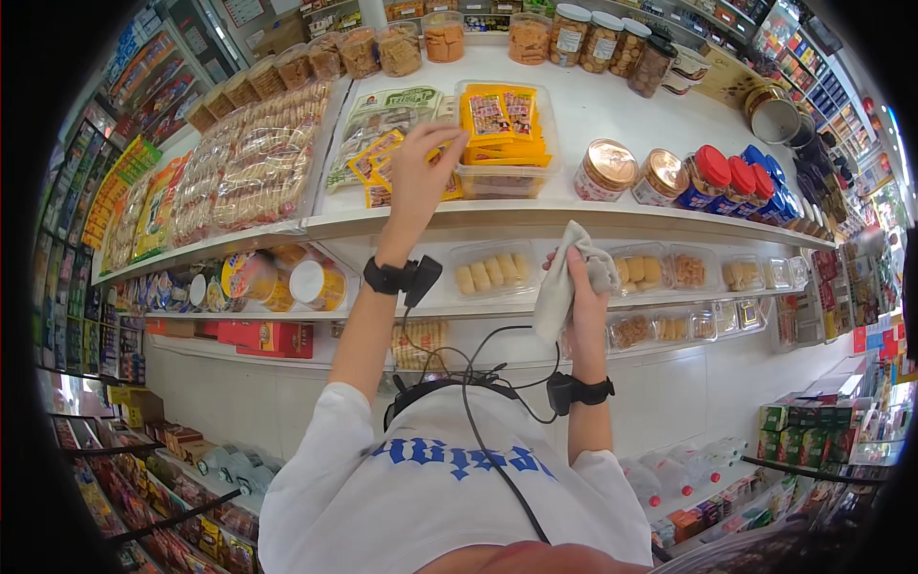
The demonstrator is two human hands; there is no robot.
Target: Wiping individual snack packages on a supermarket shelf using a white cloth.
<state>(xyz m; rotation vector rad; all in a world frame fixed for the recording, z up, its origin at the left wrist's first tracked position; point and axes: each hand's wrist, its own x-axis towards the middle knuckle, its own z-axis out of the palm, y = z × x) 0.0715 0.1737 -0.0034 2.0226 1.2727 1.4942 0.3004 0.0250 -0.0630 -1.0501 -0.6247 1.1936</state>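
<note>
My left hand (424, 159) is over the top shelf, fingers bent, between loose yellow snack packets (374, 159) and a clear plastic tub (502, 181). Yellow packets (500, 115) with printed fronts fill that tub above its rim. Whether the fingertips pinch a packet cannot be made out. Partly under the loose packets lies a pale green and clear food bag (387, 115). A crumpled light grey cloth (566, 294) is gripped in my right hand (588, 301), in front of the middle shelf. Black bands with cabled devices circle both wrists.
Clear-wrapped biscuits (262, 158) cover the shelf's left part. Round tins (606, 168) and red-lidded jars (710, 168) stand right. Snack tubs (399, 49) line the back. Clear pastry boxes (495, 269) rest on the middle shelf (423, 305). Black cables (470, 373) hang before my body.
</note>
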